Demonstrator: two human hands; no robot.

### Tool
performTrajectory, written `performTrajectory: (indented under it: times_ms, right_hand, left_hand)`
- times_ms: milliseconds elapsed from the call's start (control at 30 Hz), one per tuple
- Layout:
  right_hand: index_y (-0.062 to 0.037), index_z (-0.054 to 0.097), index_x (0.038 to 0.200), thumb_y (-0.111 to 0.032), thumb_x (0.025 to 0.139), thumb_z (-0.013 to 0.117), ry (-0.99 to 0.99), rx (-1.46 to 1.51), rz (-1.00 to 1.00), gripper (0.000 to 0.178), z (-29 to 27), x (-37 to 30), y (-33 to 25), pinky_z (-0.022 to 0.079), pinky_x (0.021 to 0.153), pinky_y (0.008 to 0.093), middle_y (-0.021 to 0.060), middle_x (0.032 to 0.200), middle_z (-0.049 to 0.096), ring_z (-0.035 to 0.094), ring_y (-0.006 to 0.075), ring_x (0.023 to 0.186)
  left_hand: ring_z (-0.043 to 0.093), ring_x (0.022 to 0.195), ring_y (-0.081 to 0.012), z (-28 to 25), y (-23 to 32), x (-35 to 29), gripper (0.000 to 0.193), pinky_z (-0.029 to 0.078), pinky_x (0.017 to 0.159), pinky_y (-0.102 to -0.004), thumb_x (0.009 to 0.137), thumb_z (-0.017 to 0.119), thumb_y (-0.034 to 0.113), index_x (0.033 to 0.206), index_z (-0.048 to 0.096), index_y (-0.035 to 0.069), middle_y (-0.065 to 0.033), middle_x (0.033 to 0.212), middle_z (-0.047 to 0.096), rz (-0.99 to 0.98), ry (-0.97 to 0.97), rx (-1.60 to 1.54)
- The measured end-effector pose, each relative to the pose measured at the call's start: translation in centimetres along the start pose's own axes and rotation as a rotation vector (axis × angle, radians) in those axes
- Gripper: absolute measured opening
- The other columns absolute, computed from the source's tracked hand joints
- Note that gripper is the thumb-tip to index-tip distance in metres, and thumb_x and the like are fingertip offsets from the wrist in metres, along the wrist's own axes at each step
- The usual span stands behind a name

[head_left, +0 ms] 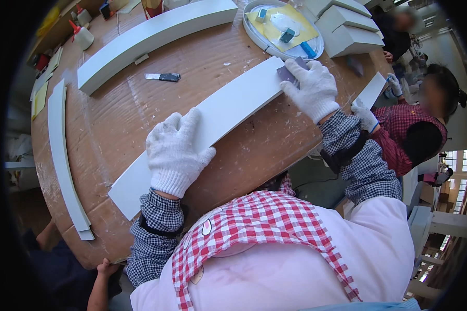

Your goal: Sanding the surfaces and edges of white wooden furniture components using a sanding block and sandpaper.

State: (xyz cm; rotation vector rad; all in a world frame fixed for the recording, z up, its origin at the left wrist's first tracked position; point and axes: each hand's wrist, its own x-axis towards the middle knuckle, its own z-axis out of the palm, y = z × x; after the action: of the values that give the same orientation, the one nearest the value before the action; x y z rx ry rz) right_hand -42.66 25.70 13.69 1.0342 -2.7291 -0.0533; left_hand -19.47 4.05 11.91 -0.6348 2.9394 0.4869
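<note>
A long white board lies slantwise across the brown, cardboard-covered table. On its nearer left part rests my left hand, in a white knit glove, fingers stretched out flat and thumb apart over the near edge. My right hand, gloved the same way, is at the board's far right end. Its fingers grip a dark purple-grey piece of sandpaper, which touches the board's end. Part of the sandpaper is hidden under the glove.
Thick white curved pieces and a thin white strip lie on the table, with a flat scraper blade between. Behind are a round tray, a red-tipped bottle and stacked white blocks. A co-worker handles a white piece at right; another person's hand is lower left.
</note>
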Motion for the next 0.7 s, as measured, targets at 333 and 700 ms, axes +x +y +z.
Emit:
performTrajectory:
  times_ms: [333,700]
  right_hand:
    - [-0.0151,0.068,0.127,-0.043,0.081,0.075,-0.052,0.064,-0.159,0.054,-0.7,-2.8,-1.8,0.053,0.086,0.0446,0.02,0.104,0.063,0.064,0.0344,0.099]
    - [-0.0183,0.068,0.126,-0.046,0.081,0.072,-0.139,0.052,-0.141,0.053,-1.2,-2.4,-0.9,0.053,0.085,0.0465,0.02,0.105,0.063,0.064,0.034,0.098]
  left_hand:
    - [0.048,0.126,-0.0357,0.6,-0.1,0.1,0.082,0.036,0.11,-0.0521,0.074,0.079,0.043,0.146,0.047,0.018,-0.0129,0.134,0.053,0.014,0.024,0.009]
    - [0.048,0.127,-0.0356,0.3,-0.2,-0.4,0.083,0.036,0.11,-0.0518,0.074,0.079,0.044,0.146,0.047,0.017,-0.0126,0.134,0.053,-0.017,-0.01,0.026]
